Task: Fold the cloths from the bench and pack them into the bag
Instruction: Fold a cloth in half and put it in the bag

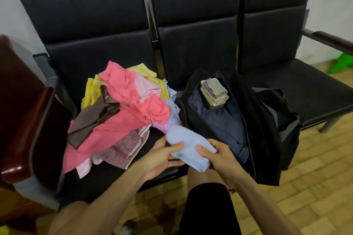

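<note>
Two hands hold one light blue cloth [189, 150] above the front edge of the bench [305, 89], between the heap on the left seat and the bag on the middle seat. The left hand [162, 156] grips the cloth's left side, thumb pressed on top and fingers curled underneath. The right hand [219, 156] pinches the right side the same way, thumb on the upper face and the other fingers tucked below, out of sight. The cloth looks bunched or partly folded into a thick strip, its far end touching the heap.

That heap is a pile of loose cloths [124, 116] spread over the left seat. A large coral-pink cloth [114, 129] makes up most of it. A brown cloth [95, 118] lies on its left side, yellow cloths [91, 91] lie at the back, and a floral cloth [126, 147] lies near the front edge.

The black bag [267, 129] lies open, its near end hanging past the seat's front edge. A stack of folded cloths [214, 91] sits inside at the far end, on dark blue fabric.

A wooden armrest [19, 120] closes the bench's left end.
</note>
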